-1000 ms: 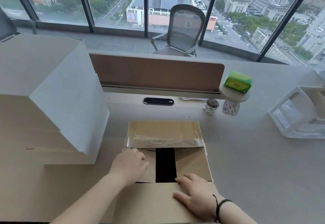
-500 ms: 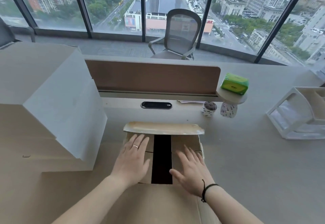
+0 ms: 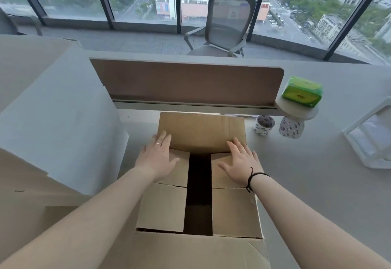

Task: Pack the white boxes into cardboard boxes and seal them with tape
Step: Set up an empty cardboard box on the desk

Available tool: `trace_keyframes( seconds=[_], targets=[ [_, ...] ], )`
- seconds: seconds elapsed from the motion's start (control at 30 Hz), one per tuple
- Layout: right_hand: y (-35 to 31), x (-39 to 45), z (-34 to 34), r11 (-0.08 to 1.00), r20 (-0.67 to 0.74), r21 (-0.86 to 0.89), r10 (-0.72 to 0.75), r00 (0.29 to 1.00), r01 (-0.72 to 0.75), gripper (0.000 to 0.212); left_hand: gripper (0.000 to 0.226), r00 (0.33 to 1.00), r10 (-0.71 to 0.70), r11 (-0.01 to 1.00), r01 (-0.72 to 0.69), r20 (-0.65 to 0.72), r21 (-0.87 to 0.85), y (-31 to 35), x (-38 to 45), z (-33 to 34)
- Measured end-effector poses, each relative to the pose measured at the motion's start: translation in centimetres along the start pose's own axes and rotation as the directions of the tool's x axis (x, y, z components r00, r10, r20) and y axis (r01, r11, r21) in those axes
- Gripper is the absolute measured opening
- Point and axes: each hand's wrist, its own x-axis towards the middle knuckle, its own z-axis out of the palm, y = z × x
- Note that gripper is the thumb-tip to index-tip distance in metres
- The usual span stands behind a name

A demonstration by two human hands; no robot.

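A brown cardboard box sits on the desk right in front of me. Its two side flaps lie folded in, with a dark gap between them. The far flap stands tilted toward me. My left hand lies flat on the left side flap, fingertips against the far flap's left end. My right hand lies flat on the right side flap, fingers touching the far flap's right end. The near flap hangs open toward me. What is inside the box is hidden.
A stack of big white boxes stands at the left, close to the cardboard box. Two tape rolls lie behind the box at the right. A green tissue pack, a white frame and a brown desk divider are further back.
The far flap, lying open away from me one second ago, has swung up and toward me. Both hands slid forward over the side flaps to its lower edge.
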Motion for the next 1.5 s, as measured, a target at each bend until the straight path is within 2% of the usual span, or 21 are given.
trace_keyframes(
  seconds=[0.1, 0.2, 0.3, 0.4, 0.47, 0.53, 0.6, 0.73, 0.8, 0.93, 1.03, 1.13, 1.23, 1.37, 1.5],
  targets=[
    [0.8, 0.7, 1.3, 1.0, -0.001, 0.002, -0.017, 1.0, 0.017, 0.075, 0.085, 0.996, -0.042, 0.998, 0.045, 0.082, -0.045, -0.8, 0.4, 1.7],
    [0.9, 0.9, 1.6, 0.999, -0.008, 0.031, -0.012, 1.0, 0.012, 0.073, 0.089, 0.997, -0.049, 0.996, 0.053, 0.061, -0.071, -0.9, 0.3, 2.5],
    [-0.2, 0.2, 1.7, 0.998, -0.053, -0.057, -0.034, 0.998, 0.031, 0.076, 0.093, 0.999, -0.049, 0.999, 0.048, 0.01, 0.008, 0.0, -0.2, 2.8],
    [-3.2, -1.7, 2.7, 0.952, -0.053, -0.222, -0.226, 0.973, 0.21, 0.077, 0.094, 0.996, 0.084, 0.985, -0.084, 0.01, 0.153, 1.8, -1.7, 4.1],
    [-5.2, -2.8, 3.8, 0.883, 0.056, -0.343, -0.322, 0.945, 0.321, 0.071, 0.088, 0.973, 0.211, 0.95, -0.227, 0.095, 0.214, 3.1, -2.9, 5.5],
    [-6.1, -3.3, 4.4, 0.819, 0.172, -0.457, -0.302, 0.938, 0.348, 0.062, 0.075, 0.94, 0.282, 0.901, -0.328, 0.19, 0.285, 4.0, -3.7, 6.5],
    [-6.2, -3.5, 3.8, 0.766, 0.234, -0.55, -0.24, 0.942, 0.332, 0.058, 0.062, 0.929, 0.278, 0.868, -0.352, 0.244, 0.352, 4.3, -4.0, 6.3],
    [-6.3, -3.9, 0.6, 0.739, 0.235, -0.581, -0.251, 0.939, 0.343, 0.059, 0.06, 0.93, 0.261, 0.862, -0.346, 0.26, 0.37, 4.8, -5.0, 2.8],
    [-6.6, -4.6, -1.7, 0.756, 0.21, -0.558, -0.271, 0.939, 0.343, 0.056, 0.058, 0.933, 0.289, 0.874, -0.349, 0.215, 0.339, 5.1, -6.0, 0.2],
    [-5.2, -6.5, -6.6, 0.792, 0.12, -0.543, -0.256, 0.959, 0.279, 0.046, 0.05, 0.963, 0.264, 0.923, -0.269, 0.058, 0.274, 3.5, -7.9, -4.7],
    [-2.7, -8.1, -9.3, 0.8, 0.073, -0.567, -0.185, 0.98, 0.193, 0.048, 0.056, 0.983, 0.179, 0.947, -0.163, -0.033, 0.277, 0.7, -9.0, -6.9],
    [0.4, -9.1, -10.0, 0.797, 0.041, -0.598, -0.074, 0.996, 0.083, 0.055, 0.066, 0.997, 0.057, 0.942, -0.037, -0.049, 0.333, -2.0, -9.4, -6.8],
    [3.2, -9.4, -7.6, 0.803, 0.01, -0.594, 0.07, 0.998, -0.05, 0.075, 0.068, 0.998, -0.039, 0.922, 0.051, -0.04, 0.384, -4.2, -9.3, -4.2],
    [4.3, -10.0, -1.9, 0.907, 0.002, -0.377, 0.2, 0.98, -0.184, 0.091, 0.088, 0.992, -0.124, 0.936, 0.126, -0.027, 0.327, -5.5, -9.6, 0.3],
    [3.6, -10.5, 3.1, 0.962, 0.015, -0.146, 0.234, 0.972, -0.23, 0.087, 0.094, 0.981, -0.171, 0.981, 0.16, 0.09, 0.113, -5.7, -10.2, 4.2]
  ],
)
